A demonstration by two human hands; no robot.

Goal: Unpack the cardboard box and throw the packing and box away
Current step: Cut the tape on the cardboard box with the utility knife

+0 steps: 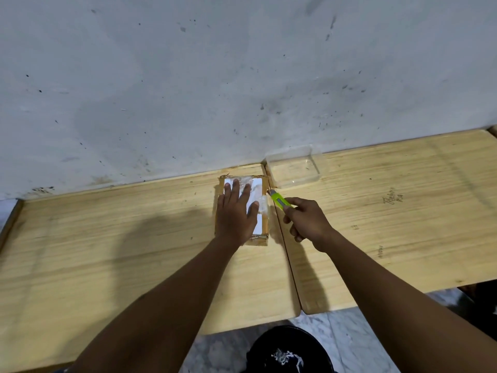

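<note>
Left hand [236, 211] flat, pinning the taped cardboard box [262, 181] near the counter's back edge; right hand [306, 220] grips the utility knife [279, 200]: cut shallow, along the tape, away from fingers

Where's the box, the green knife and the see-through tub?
box [262, 224]: head view, on its taped right side.
knife [279, 200]: head view, on the green handle.
tub [313, 164]: head view, on its clear right wall.

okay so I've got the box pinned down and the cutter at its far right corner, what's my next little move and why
Probably draw the green cutter toward you along the right edge of the cardboard box. The box is still taped shut, your left hand lies flat on it, clear of that edge, and your right hand has the tip at the corner.
</note>
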